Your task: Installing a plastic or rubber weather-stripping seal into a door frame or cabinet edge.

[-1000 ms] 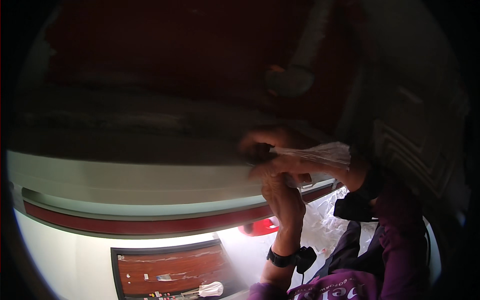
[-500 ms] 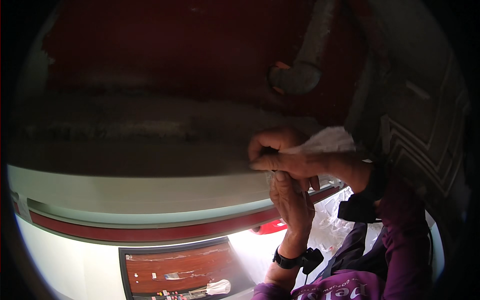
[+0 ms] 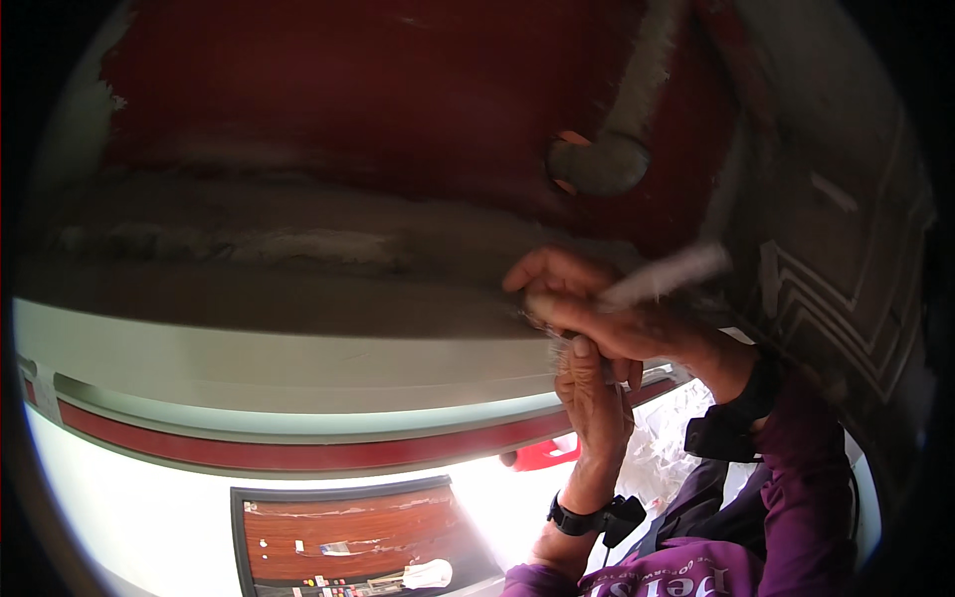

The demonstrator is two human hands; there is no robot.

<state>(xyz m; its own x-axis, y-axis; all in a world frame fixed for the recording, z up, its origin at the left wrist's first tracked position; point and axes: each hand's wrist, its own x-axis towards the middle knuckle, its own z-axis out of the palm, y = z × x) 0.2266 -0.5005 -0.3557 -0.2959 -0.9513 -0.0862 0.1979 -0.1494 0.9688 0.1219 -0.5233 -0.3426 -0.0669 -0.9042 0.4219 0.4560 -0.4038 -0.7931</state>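
My two hands meet at the right of the middle. My left hand (image 3: 594, 403) is below, its thumb pressed up under my right hand; a thin clear piece (image 3: 559, 350), perhaps plastic, shows at its fingertips. Above it, my right hand (image 3: 607, 318) has its fingers curled, the index finger and thumb close together. From behind that hand a white, thin, sheet-like piece (image 3: 671, 275) sticks out to the right, smeared by motion. What lies between the fingertips is too small and dark to make out.
A pale ledge (image 3: 249, 363) with a red band (image 3: 269, 456) runs across the left. Beyond stand a dark red panel (image 3: 328, 90) and a grey pipe (image 3: 607, 164). Crumpled clear wrapping (image 3: 671, 433), a red object (image 3: 549, 455) and a brown board with small items (image 3: 363, 522) lie lower down.
Both hands have shifted slightly right in the view. My right hand has tilted and its fingers have opened a little; the white piece now looks narrower.
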